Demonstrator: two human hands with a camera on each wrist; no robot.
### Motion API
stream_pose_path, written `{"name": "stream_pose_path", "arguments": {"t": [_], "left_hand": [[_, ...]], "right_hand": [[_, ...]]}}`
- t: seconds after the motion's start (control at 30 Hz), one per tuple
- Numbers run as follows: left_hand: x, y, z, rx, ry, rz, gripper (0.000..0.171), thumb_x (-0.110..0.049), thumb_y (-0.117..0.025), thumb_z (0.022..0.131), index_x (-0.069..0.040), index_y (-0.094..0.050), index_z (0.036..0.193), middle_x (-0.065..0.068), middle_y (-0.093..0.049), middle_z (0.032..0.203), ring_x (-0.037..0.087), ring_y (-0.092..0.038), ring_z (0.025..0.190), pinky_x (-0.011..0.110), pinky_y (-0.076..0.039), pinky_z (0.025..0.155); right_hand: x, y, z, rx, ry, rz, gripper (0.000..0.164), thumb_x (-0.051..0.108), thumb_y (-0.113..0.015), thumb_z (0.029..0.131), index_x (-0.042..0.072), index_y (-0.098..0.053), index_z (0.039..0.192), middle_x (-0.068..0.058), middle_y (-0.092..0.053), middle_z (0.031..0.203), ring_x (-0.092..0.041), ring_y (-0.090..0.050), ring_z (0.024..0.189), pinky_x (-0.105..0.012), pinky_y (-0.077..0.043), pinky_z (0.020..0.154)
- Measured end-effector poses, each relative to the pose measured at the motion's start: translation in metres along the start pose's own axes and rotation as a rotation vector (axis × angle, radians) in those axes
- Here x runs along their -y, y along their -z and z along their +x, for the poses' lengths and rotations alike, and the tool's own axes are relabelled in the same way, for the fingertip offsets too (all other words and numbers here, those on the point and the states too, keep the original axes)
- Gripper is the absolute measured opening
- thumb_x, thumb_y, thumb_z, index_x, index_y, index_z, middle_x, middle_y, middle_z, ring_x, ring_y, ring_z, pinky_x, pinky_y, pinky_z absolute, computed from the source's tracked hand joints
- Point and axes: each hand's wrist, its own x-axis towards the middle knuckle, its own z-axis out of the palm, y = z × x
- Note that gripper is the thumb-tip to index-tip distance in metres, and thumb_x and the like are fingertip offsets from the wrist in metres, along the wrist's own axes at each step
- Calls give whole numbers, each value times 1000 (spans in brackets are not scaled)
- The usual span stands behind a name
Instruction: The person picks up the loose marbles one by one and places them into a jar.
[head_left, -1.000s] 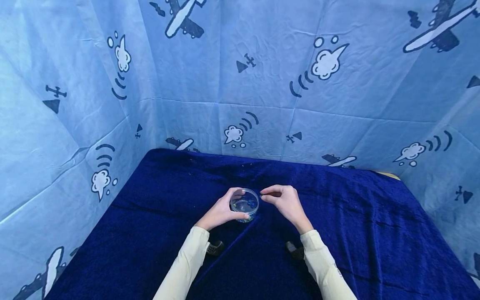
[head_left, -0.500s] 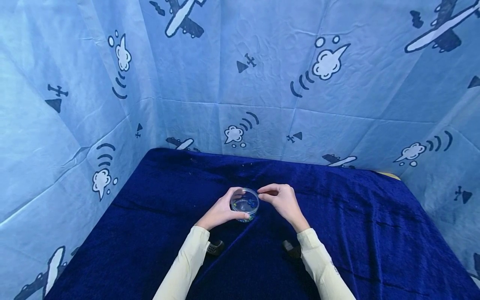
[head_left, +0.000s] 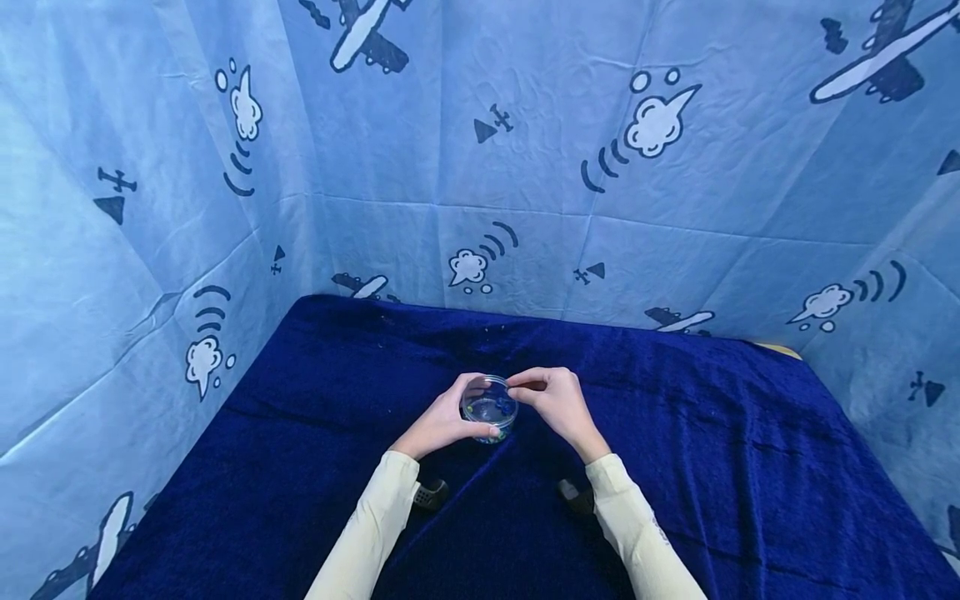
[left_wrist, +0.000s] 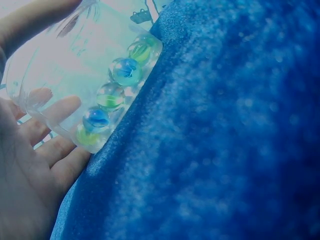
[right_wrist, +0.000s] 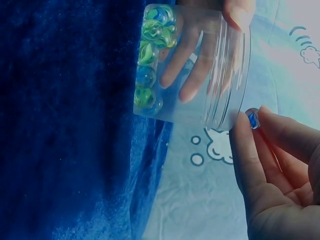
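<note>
A clear plastic jar (head_left: 489, 407) without a lid stands on the blue cloth, my left hand (head_left: 444, 419) gripping it around its side. Glass marbles (left_wrist: 125, 71) with green and blue swirls lie in one layer on its bottom. My right hand (head_left: 553, 402) is at the jar's right rim. In the right wrist view, thumb and fingertip pinch a blue-swirled marble (right_wrist: 252, 119) just outside the mouth of the jar. The left fingers (right_wrist: 192, 75) show through the clear wall there. In the head view the pinched marble is hidden by the fingers.
Dark blue velvet cloth (head_left: 675, 442) covers the table, with some folds on the right. Light blue sheets (head_left: 525, 167) printed with planes and clouds hang behind and at the sides. A yellow edge (head_left: 780, 351) peeks out at the back right corner.
My right hand has moved left, from a little beside the jar to its rim, still pinching the marble. The left hand and the jar have stayed in place.
</note>
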Motion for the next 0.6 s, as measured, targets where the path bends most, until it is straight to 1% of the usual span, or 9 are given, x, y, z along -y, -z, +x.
{"name": "stream_pose_path", "arguments": {"t": [0.23, 0.43, 0.6], "left_hand": [[0, 1, 1, 5, 9, 0, 84, -35, -86, 84, -17, -40, 152, 7, -51, 151, 27, -51, 135, 51, -40, 113], [3, 1, 1, 5, 1, 8, 84, -35, -86, 84, -18, -40, 152, 7, -51, 151, 28, -52, 135, 51, -40, 112], [3, 1, 1, 5, -7, 16, 84, -34, -86, 84, -18, -40, 152, 7, -51, 152, 28, -51, 136, 52, -40, 113]], "right_hand": [[1, -5, 3, -22, 17, -22, 11, 4, -79, 89, 0, -81, 99, -11, -78, 99, -28, -75, 94, -46, -59, 83], [1, -9, 5, -32, 9, -20, 11, 5, -80, 89, 1, -81, 99, -9, -79, 98, -26, -75, 94, -44, -59, 83], [1, -11, 6, -42, 25, -33, 10, 4, -81, 88, 1, -81, 97, -9, -79, 96, -26, -75, 92, -41, -59, 81]]}}
